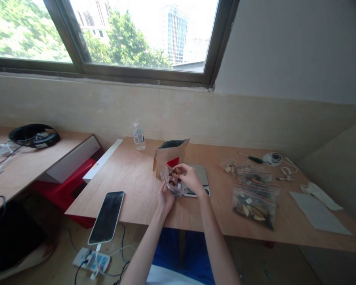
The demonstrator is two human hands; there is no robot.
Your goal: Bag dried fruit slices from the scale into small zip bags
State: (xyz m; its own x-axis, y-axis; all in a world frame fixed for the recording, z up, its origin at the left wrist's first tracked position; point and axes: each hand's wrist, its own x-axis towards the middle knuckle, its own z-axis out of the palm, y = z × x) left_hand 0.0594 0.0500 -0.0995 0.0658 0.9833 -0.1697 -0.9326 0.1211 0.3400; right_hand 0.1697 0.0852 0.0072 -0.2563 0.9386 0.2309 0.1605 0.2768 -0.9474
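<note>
The left hand point(166, 199) held the clear bag point(176, 190), the right hand point(190, 178) pinched brown pieces point(176, 172); its tilting could spill some rightward, onto the scale point(201, 173).

I inspected one clear plastic bag point(175, 187), thin-walled, creased and open at the mouth, its lower part rounded out. I held it up in front of me, supported from its left and lower side, with my fingertips at the pieces in its mouth. It stood before the lower front of a paper bag point(173, 152), overlapping it in view. Inside I noted dried pieces point(172, 180), brown to dark, irregular and loosely heaped; their exact kind I could not determine.
</note>
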